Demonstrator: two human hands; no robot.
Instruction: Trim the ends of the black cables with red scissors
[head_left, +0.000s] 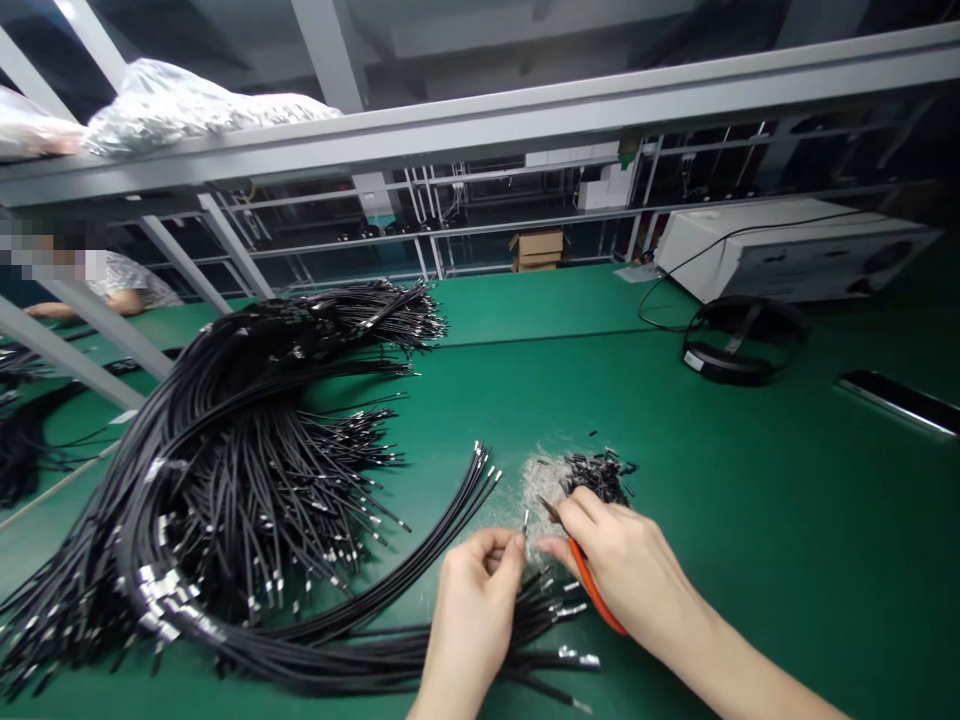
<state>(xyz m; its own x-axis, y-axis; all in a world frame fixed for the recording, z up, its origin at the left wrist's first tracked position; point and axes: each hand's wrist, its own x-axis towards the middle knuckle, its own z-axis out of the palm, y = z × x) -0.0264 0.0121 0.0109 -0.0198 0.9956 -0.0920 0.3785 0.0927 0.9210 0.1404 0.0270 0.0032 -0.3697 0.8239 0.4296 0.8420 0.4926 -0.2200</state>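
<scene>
Between its thumb and fingers my left hand (478, 605) pinches the end of a black cable (525, 522), whose silvery tip points up. My right hand (619, 550) is closed around orange-handled scissors or snips (596, 590); their short dark blades (550, 508) point toward that cable end and look slightly apart from it. Beneath and around my left hand runs a bundle of black cables (360, 665) with pale ends. Just beyond my hands lie a heap of short black cut pieces (600, 475) and a patch of fine, clear scraps (544, 480).
A large pile of black cables (247, 440) covers the left of the green table (750, 520). On the right are a black ring-shaped object (731, 345), a phone-like slab (900, 403) and a white box-like device (787, 250). A shelf beam (480, 130) crosses overhead. A person (124, 285) sits at far left.
</scene>
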